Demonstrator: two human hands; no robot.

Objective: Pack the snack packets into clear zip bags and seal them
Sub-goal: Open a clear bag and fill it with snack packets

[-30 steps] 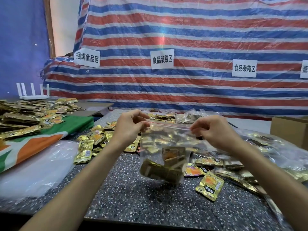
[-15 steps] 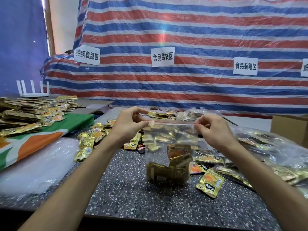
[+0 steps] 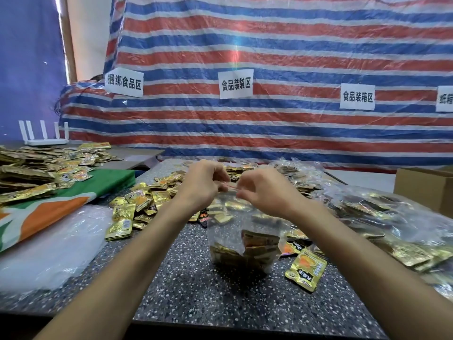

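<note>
With my left hand (image 3: pixel 203 185) and right hand (image 3: pixel 264 192) both pinching its red zip strip close together, the clear zip bag (image 3: pixel 232 227) hangs over the table (image 3: pixel 196 290), snack packets (image 3: pixel 247 249) at its bottom, and I fear an unpressed stretch could gape and spill them.

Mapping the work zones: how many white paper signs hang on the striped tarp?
4 white paper signs on the striped plastic tarp: far left, centre, right of centre, and one cut off by the right edge. More may hang out of view.
</note>
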